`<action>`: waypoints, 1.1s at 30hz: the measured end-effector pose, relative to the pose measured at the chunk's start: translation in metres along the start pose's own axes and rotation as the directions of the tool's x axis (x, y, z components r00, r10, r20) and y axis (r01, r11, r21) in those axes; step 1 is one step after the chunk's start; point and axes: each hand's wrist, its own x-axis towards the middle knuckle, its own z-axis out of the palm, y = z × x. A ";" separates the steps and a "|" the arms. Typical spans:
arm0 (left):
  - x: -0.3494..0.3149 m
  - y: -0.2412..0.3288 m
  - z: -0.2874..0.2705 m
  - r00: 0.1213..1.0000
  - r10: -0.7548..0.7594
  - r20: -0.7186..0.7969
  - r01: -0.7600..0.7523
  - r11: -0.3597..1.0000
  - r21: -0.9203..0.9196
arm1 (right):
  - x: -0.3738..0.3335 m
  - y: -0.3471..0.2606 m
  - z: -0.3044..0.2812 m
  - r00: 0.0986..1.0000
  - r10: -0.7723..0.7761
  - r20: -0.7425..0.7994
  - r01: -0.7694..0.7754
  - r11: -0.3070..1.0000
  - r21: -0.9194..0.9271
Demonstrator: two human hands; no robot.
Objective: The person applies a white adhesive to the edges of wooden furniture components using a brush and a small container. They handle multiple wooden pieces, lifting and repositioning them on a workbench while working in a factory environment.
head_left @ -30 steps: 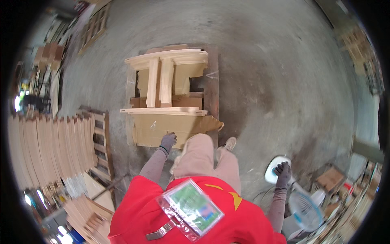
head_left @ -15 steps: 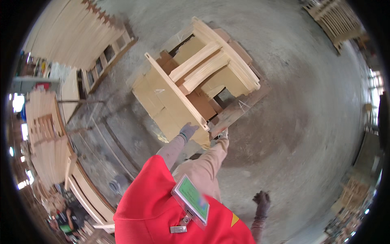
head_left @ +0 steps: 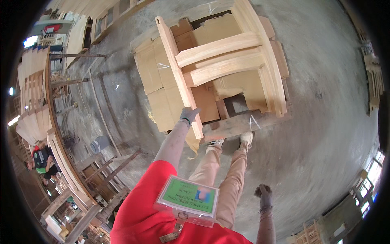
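A pale wooden furniture frame (head_left: 221,67) lies over cardboard on the floor, two crosspieces joining its straight left post to a wider, curved right side. My left hand (head_left: 189,114), in a grey glove, is closed around the near part of the straight post (head_left: 175,65). That post's near end sticks out past my fingers. Away from the frame, my right hand (head_left: 265,196), gloved with a dark palm side, hangs low at my right side. Its fingers look curled in and no object shows in them.
Flattened cardboard (head_left: 154,97) and a chalk-marked board (head_left: 231,129) lie beneath the frame, just ahead of my shoes (head_left: 246,139). Metal bars (head_left: 99,122) stand at left, beside stacked wooden panels (head_left: 34,118). A person (head_left: 42,159) is at the far left. A grey bucket-like object (head_left: 99,143) sits nearby.
The frame and cardboard now appear closer and turned in view. My left hand has gone from beside the post's end to gripping the post. My right hand remains low, its fingers more curled.
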 end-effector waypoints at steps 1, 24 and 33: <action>0.007 -0.003 -0.004 1.000 0.008 0.022 -0.008 1.000 0.010 | 0.021 -0.031 0.013 0.996 -0.047 0.077 0.051 0.997 -0.049; -0.264 -0.035 0.145 0.841 0.433 0.324 -0.459 0.888 0.003 | 0.100 -0.204 0.212 0.781 -0.363 0.508 0.286 0.931 0.226; -0.289 0.039 0.030 0.803 0.586 -0.109 -0.520 0.600 -0.607 | -0.129 -0.260 0.176 0.496 -0.373 0.784 0.770 0.606 -0.199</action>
